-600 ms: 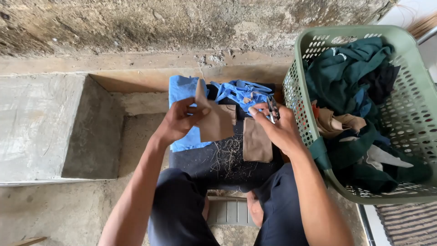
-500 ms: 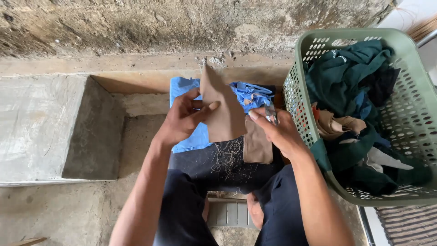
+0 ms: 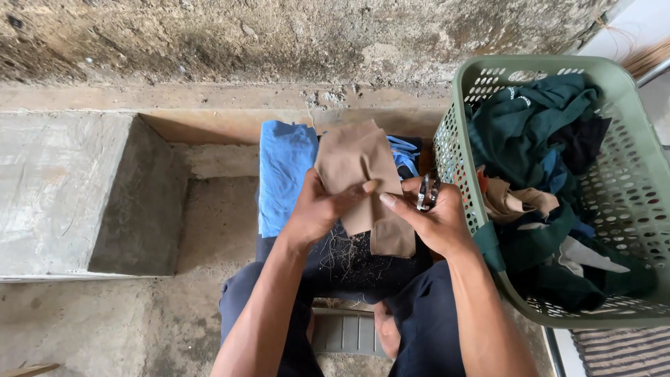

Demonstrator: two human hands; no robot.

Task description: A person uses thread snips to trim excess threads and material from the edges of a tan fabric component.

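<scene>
My left hand (image 3: 322,208) grips a tan piece of cloth (image 3: 356,164) near its middle, the upper part standing up over a blue garment (image 3: 283,171). My right hand (image 3: 436,220) pinches the same cloth at its edge and also has a small pair of metal scissors (image 3: 426,193) looped on its fingers. The lower end of the tan cloth hangs over a dark patterned fabric (image 3: 349,258) across my lap.
A green plastic laundry basket (image 3: 631,188) full of dark green, black and tan clothes stands at my right. A concrete block (image 3: 77,192) sits at the left, a rough wall (image 3: 279,35) beyond. A grey footrest (image 3: 345,334) lies between my legs.
The tan cloth has been turned and raised so its wide end now points up over the blue garment; both hands moved closer together on it.
</scene>
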